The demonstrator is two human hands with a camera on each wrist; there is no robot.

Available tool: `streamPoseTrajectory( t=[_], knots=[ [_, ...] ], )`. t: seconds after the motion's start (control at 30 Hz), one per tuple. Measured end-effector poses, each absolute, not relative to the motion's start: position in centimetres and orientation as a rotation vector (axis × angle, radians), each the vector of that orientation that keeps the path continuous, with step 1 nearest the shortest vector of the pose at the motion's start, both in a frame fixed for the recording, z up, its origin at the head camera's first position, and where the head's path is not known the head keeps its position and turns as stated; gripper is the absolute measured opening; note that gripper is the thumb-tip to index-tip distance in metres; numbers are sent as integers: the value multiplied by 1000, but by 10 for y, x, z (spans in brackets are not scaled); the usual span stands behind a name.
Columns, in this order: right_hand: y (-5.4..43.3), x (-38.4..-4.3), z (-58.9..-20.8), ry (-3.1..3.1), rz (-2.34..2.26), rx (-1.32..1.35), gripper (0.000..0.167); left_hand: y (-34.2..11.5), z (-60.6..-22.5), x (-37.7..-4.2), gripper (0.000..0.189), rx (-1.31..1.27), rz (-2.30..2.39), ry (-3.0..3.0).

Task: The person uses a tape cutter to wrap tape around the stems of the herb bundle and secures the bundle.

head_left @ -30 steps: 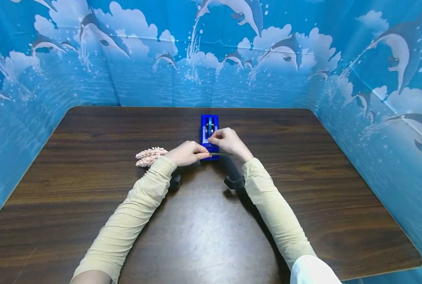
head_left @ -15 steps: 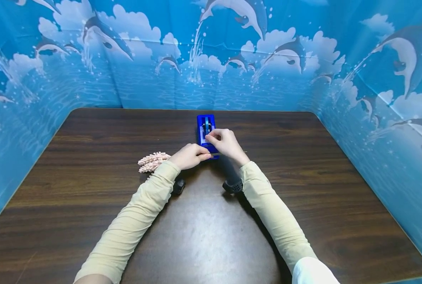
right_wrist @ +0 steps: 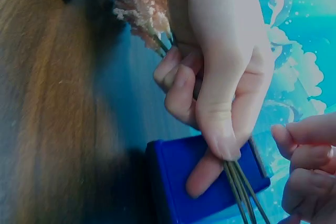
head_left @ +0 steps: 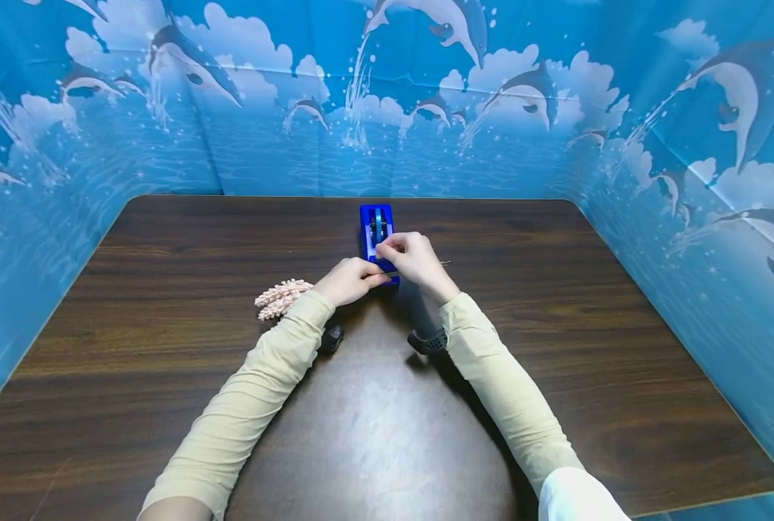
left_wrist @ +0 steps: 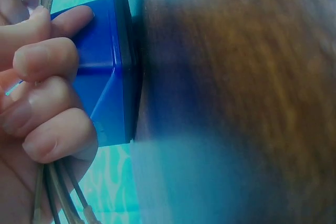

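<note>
My left hand (head_left: 349, 281) grips a bundle of thin stems (right_wrist: 239, 184), which jut past its thumb. Pink flowers (head_left: 281, 297) (right_wrist: 142, 6) hang at the other end of these stems, left of the hand. Just behind is a blue tape dispenser (head_left: 377, 217) with a roll of tape (head_left: 378, 230); one left finger lies against its blue side in the left wrist view. My right hand (head_left: 413, 259) is over the dispenser's front half, thumb and forefinger brought together near the tape path. I cannot tell whether tape is between them.
The dark wood table (head_left: 621, 362) runs wide on all sides. A dolphin-print curtain (head_left: 263, 159) rises along its back and sides. Black wrist cameras hang under both forearms, the right one (head_left: 428, 341) close over the tabletop.
The left hand with its stems has shifted slightly right, and the stem ends now reach past the right hand. The right hand stays over the dispenser. The head view has moved a little.
</note>
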State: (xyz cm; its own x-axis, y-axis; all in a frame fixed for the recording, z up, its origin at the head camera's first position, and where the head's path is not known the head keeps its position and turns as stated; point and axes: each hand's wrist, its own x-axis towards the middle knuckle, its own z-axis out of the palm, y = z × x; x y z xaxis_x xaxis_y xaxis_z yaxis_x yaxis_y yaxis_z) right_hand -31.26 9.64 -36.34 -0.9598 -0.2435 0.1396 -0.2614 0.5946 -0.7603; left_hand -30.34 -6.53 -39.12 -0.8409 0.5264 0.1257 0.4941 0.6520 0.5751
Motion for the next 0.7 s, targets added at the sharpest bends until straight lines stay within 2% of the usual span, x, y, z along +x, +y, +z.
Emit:
streamPoseTrajectory(
  t=[0.2,0.7],
  knots=[
    [103,-302,-360,-2850,1236,478,20,-67,-392,-307,21,854,964,2807],
    [113,-271,-356,-2887,1152,773,22,-70,-394,-309,25,818,923,2805]
  ],
)
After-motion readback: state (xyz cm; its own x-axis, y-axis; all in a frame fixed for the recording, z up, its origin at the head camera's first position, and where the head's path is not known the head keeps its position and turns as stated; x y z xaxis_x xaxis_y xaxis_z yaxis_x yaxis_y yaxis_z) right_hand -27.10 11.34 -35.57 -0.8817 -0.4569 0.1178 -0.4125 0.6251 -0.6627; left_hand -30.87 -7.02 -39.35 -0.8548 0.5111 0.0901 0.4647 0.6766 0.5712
